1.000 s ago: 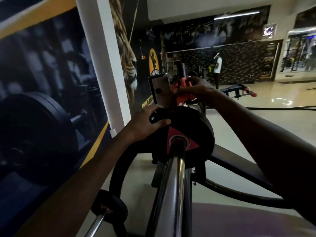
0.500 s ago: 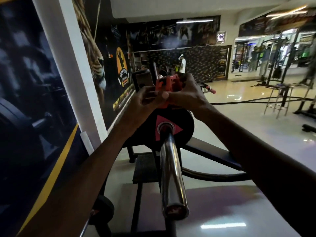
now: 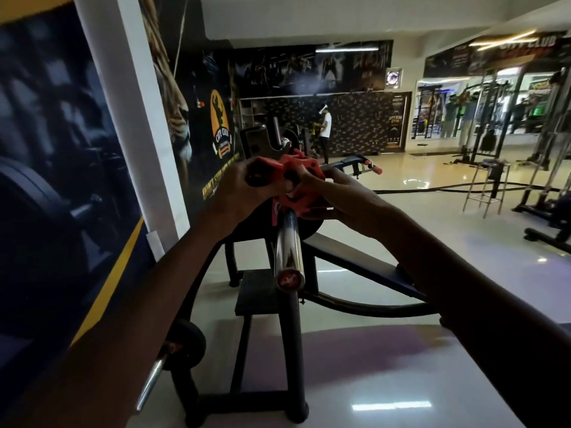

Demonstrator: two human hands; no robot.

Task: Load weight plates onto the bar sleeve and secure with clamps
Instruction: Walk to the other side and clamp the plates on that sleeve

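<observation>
A chrome bar sleeve (image 3: 288, 242) points toward me, ending in a red cap. A black weight plate (image 3: 310, 227) sits on it at the far end, mostly hidden behind my hands. Both hands hold red clamps just above the sleeve. My left hand (image 3: 244, 193) grips one red clamp (image 3: 262, 171) with a black lining. My right hand (image 3: 343, 196) grips a second red clamp (image 3: 301, 199), which hangs right over the sleeve near the plate. Whether this clamp touches the sleeve is unclear.
The bar rests on a black bench rack (image 3: 268, 307). A small plate on another bar (image 3: 185, 347) sits low at the left, close to the mural wall (image 3: 55, 168). A stool (image 3: 488, 186), cable machines (image 3: 550, 168) and a distant person (image 3: 324, 131) stand across the glossy floor.
The view pulled back, showing the sleeve's end cap. My left hand left the plate and took hold of a clamp; both hands came down with the clamps to just above the sleeve.
</observation>
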